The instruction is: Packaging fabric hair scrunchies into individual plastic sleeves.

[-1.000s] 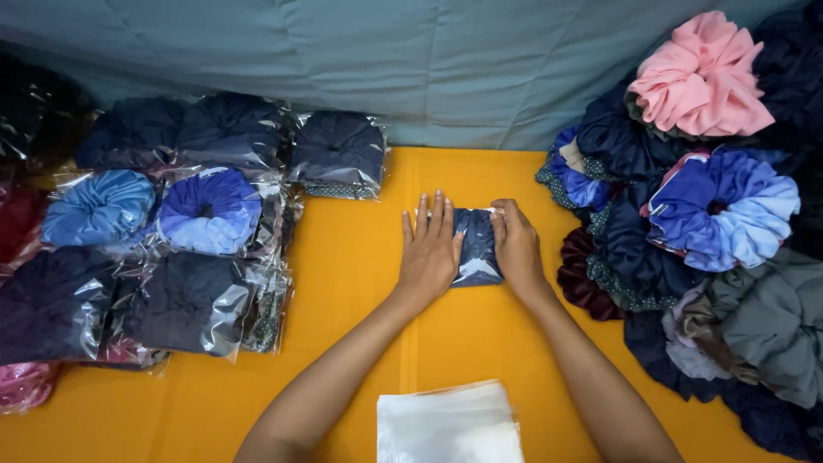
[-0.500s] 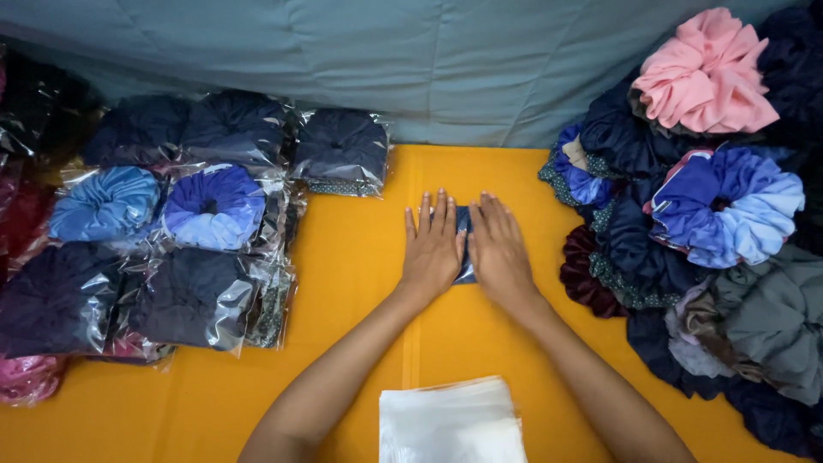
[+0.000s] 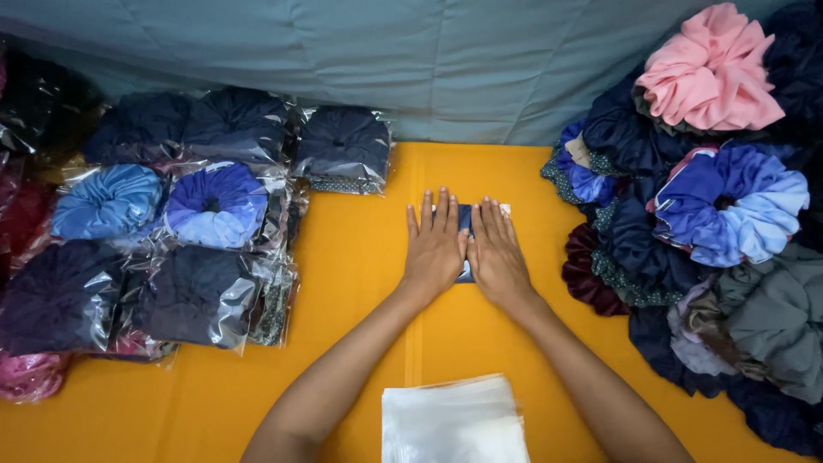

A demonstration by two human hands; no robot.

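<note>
**Dark blue scrunchie in its clear bag, pressed flat under two palms**

Dark blue fabric scrunchie in a clear plastic bag (image 3: 465,231) lay on the orange tablecloth (image 3: 360,257), near the middle and toward the grey-blue backdrop (image 3: 411,60). Both hands were on top of it, side by side and touching. The left hand (image 3: 435,244) and the right hand (image 3: 497,253) were spread open, fingers straight, gripping nothing, only pressing down. Just a thin strip of the bag showed between them and past the fingertips.

By my judgement this was the flattening step: squeezing air out so the packet would lie thin. The next move seemed to call for even pressure and a clean lift without the fabric springing back.

So little of the packet showed that I could not tell its long axis for certain; the visible strip ran away from the person, toward the backdrop.

To the left sat bagged scrunchies in blue and navy (image 3: 214,206); to the right, a loose heap of unbagged scrunchies (image 3: 729,206) topped by a pink scrunchie (image 3: 707,73). Closest to the person lay a stack of empty clear bags (image 3: 454,420).
</note>
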